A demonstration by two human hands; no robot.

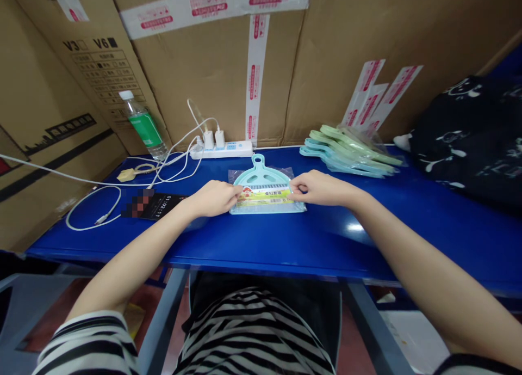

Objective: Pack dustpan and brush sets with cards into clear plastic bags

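Observation:
A light blue dustpan [261, 173] lies flat on the blue table, its handle with a hole pointing away from me. Clear plastic wrap [299, 207] surrounds its pan, and a yellow printed label [267, 196] runs across it above a row of dark bristles. My left hand [216, 197] is closed at the left end of the label, fingertips pinching the wrap's edge. At the label's right end, my right hand [312, 188] pinches the other side of the wrap.
Bagged green and blue dustpans [350, 152] are piled at the back right, beside a black patterned bag [468, 135]. Behind stand cardboard boxes [204, 65]. A power strip [240, 148], white cables [171, 165], a water bottle [144, 127] and a phone [161, 206] occupy the left.

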